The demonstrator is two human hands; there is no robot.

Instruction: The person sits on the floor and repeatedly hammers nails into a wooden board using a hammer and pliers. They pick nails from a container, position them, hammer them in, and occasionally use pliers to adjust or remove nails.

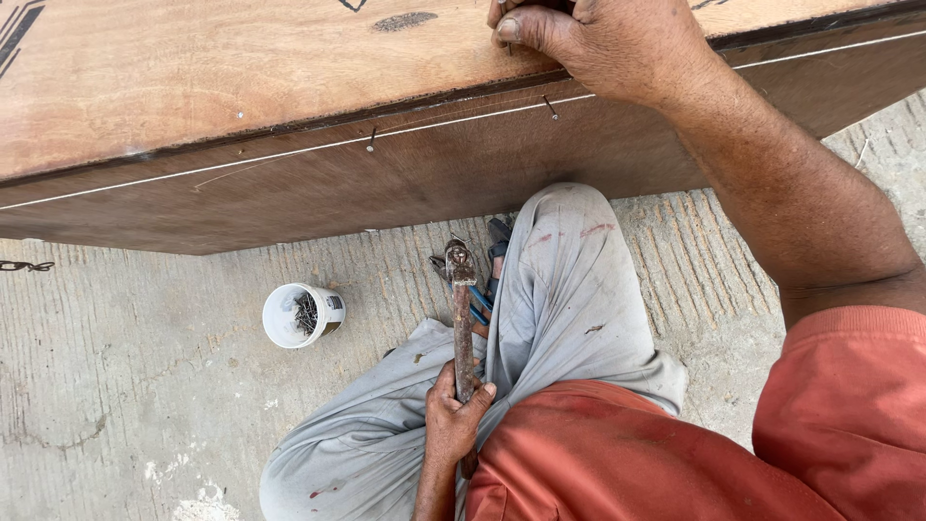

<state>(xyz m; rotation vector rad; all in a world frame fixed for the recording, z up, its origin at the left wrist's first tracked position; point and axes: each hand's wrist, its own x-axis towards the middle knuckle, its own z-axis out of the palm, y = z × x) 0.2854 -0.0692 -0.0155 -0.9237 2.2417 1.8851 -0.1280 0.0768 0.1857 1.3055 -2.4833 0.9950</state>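
Observation:
My left hand (pixel 451 417) grips the handle of a rusty claw hammer (pixel 462 289), whose head points away from me over my bent knee in grey trousers (pixel 569 289). My right hand (pixel 598 43) rests on the top edge of a brown plywood box (pixel 241 68), its thumb and fingers pinched on what looks like a thin nail held against the wood. Two nails (pixel 370 140) stick half out of the box's darker side panel, along a white line. A white cup of nails (pixel 302 315) lies on the concrete, left of the hammer.
Blue-handled pliers (pixel 482 301) lie on the floor beneath the hammer head. The floor is rough grooved concrete (pixel 125 386). The plywood box spans the whole upper frame, its side panel facing me. My orange shirt (pixel 675 453) fills the lower right.

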